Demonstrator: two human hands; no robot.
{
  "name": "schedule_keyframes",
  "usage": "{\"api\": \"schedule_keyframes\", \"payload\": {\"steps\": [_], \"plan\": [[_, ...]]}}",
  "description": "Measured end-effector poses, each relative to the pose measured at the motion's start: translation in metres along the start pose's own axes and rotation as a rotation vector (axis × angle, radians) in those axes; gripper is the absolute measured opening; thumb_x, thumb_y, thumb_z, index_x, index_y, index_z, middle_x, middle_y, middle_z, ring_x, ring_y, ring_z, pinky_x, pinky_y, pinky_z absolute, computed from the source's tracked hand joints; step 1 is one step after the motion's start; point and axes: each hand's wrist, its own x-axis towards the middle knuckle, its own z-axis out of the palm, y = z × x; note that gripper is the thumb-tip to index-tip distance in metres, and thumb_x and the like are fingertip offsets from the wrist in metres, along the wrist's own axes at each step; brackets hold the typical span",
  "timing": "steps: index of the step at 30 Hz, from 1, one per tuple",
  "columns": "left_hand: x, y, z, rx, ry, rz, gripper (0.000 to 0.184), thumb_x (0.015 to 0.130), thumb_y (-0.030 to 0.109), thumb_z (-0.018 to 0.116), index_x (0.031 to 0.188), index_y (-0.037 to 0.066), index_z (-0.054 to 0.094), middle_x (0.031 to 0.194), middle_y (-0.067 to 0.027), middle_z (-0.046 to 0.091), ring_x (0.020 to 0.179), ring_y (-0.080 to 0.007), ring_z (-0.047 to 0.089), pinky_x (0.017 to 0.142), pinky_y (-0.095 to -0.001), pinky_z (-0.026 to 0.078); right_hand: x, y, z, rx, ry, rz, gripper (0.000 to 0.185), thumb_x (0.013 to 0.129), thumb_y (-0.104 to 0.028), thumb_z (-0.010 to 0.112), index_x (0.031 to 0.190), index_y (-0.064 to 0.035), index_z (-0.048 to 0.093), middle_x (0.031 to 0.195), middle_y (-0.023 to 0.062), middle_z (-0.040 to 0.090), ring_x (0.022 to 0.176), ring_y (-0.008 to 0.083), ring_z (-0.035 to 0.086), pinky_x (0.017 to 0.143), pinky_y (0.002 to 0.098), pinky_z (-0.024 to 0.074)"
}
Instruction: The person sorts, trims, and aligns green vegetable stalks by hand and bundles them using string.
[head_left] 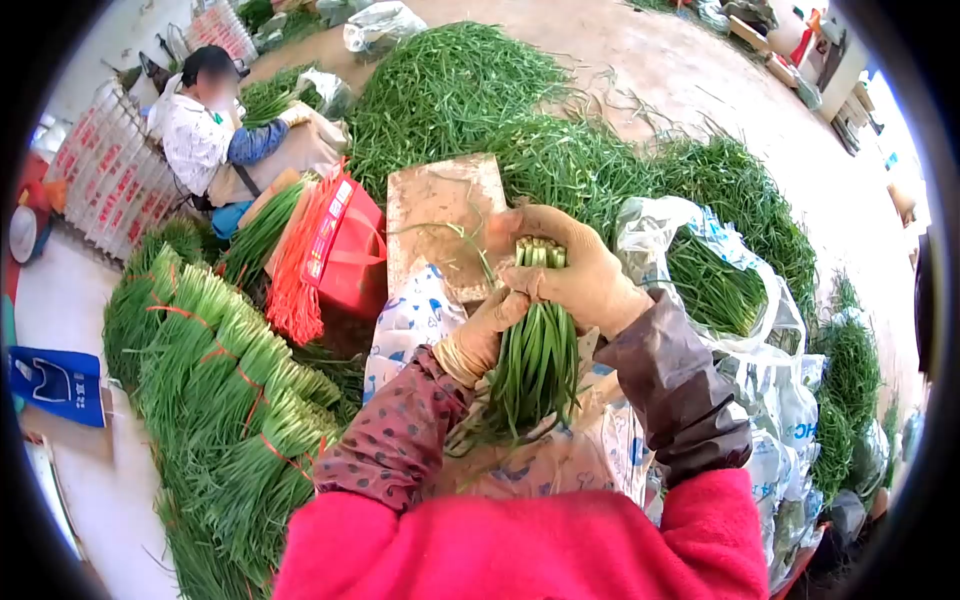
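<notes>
A bunch of garlic chives (538, 360) hangs over my lap, pale cut ends up and green leaves down. My right hand (575, 262), in a tan glove, is wrapped round it just below the cut ends. My left hand (490, 325), gloved too, is closed at the bunch's left side, its fingertips meeting the right hand's; part of its grip is hidden. Beyond my hands a wooden board (440, 215) carries a few loose leaves. Patterned plastic sheeting (540, 470) covers my lap.
Bundles of chives tied with red bands (225, 380) are stacked at left. Red ties (300, 265) hang by a red bag (352, 250). Loose chives (455, 100) are heaped ahead. A plastic bag of greens (715, 280) stands at right. Another person (235, 140) sits at upper left.
</notes>
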Motion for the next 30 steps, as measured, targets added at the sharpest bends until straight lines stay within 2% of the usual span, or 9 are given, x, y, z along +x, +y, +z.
{"api": "schedule_keyframes", "payload": {"steps": [2,7,9,13,15,19,22,27,30], "plan": [[-0.004,-0.011,-0.003,-0.124,-0.040,-0.171,0.098,0.070,0.058,0.076,0.140,0.005,0.034,0.128,-0.0088,0.051,0.117,-0.0172,0.050,0.096,-0.0335,0.043,-0.008,0.011,0.006,-0.399,0.139,-0.394,0.042,0.078,-0.005,0.072,0.116,0.0007,0.057,0.101,0.0111,0.066,0.091,0.0174,0.065,0.081,0.0317,0.0520],[-0.011,-0.022,0.020,0.105,-0.022,0.167,0.068,0.078,0.037,0.074,0.132,0.005,0.048,0.118,-0.0081,0.060,0.109,-0.0214,0.059,0.094,-0.0342,0.048,-0.008,0.014,0.007,-0.674,-0.013,-0.348,0.017,0.081,-0.012,0.071,0.090,0.0014,0.067,0.079,0.0170,0.064,0.077,0.0296,0.066,0.067,0.0337,0.0516],[0.000,-0.014,0.026,0.178,0.149,0.063,0.060,0.077,0.019,0.072,0.130,0.005,0.048,0.114,-0.0067,0.061,0.103,-0.0197,0.061,0.089,-0.0342,0.050,0.006,0.019,0.008,-0.681,0.149,-0.386,0.020,0.084,-0.014,0.069,0.098,0.0009,0.066,0.083,0.0169,0.066,0.078,0.0251,0.067,0.070,0.0323,0.0523],[0.013,0.014,0.030,0.205,0.262,0.259,0.045,0.078,0.007,0.067,0.120,0.004,0.053,0.094,-0.0082,0.066,0.084,-0.0200,0.065,0.072,-0.0323,0.055,0.021,0.026,0.007,0.475,0.322,-0.256,0.057,0.093,-0.028,0.059,0.140,-0.0041,0.036,0.118,0.0182,0.062,0.106,0.0243,0.061,0.089,0.0323,0.0500],[0.022,0.039,0.002,0.167,0.409,0.470,0.045,0.077,0.002,0.068,0.120,0.003,0.053,0.091,-0.0116,0.066,0.078,-0.0223,0.066,0.072,-0.0341,0.055,0.018,0.068,0.010,0.136,0.164,-0.462,0.074,0.089,-0.031,0.065,0.145,-0.0037,0.025,0.123,0.0210,0.058,0.111,0.0268,0.059,0.092,0.0334,0.0482],[0.008,0.103,-0.025,0.033,0.423,0.552,0.041,0.084,0.000,0.059,0.122,0.006,0.047,0.086,-0.0168,0.065,0.074,-0.0276,0.066,0.065,-0.0401,0.058,-0.029,0.094,0.001,-0.575,-0.519,0.483,0.074,0.079,-0.045,0.069,0.138,-0.0086,0.041,0.115,0.0203,0.063,0.110,0.0319,0.059,0.093,0.0377,0.0468],[0.003,0.129,-0.043,0.166,0.456,0.662,0.041,0.083,-0.005,0.060,0.121,0.002,0.046,0.085,-0.0187,0.065,0.072,-0.0264,0.066,0.062,-0.0355,0.057,-0.045,0.106,-0.036,-1.220,-0.567,0.721,0.068,0.074,-0.043,0.069,0.127,-0.0037,0.050,0.110,0.0227,0.063,0.106,0.0356,0.061,0.093,0.0402,0.0462],[0.014,0.129,-0.035,0.444,0.563,0.704,0.043,0.080,-0.006,0.064,0.120,-0.001,0.049,0.081,-0.0192,0.065,0.070,-0.0251,0.066,0.062,-0.0357,0.056,-0.018,0.062,-0.075,-0.632,0.095,0.165,0.074,0.085,-0.029,0.068,0.142,0.0020,0.032,0.143,0.0217,0.041,0.132,0.0277,0.042,0.107,0.0340,0.0361],[0.032,0.121,-0.032,0.496,0.575,0.762,0.042,0.080,-0.006,0.064,0.119,0.000,0.049,0.080,-0.0188,0.065,0.070,-0.0250,0.066,0.061,-0.0354,0.056,-0.009,0.016,-0.044,-0.251,0.151,-0.110,0.049,0.088,-0.017,0.062,0.130,0.0024,0.047,0.131,0.0160,0.053,0.115,0.0216,0.057,0.085,0.0276,0.0503]]}}
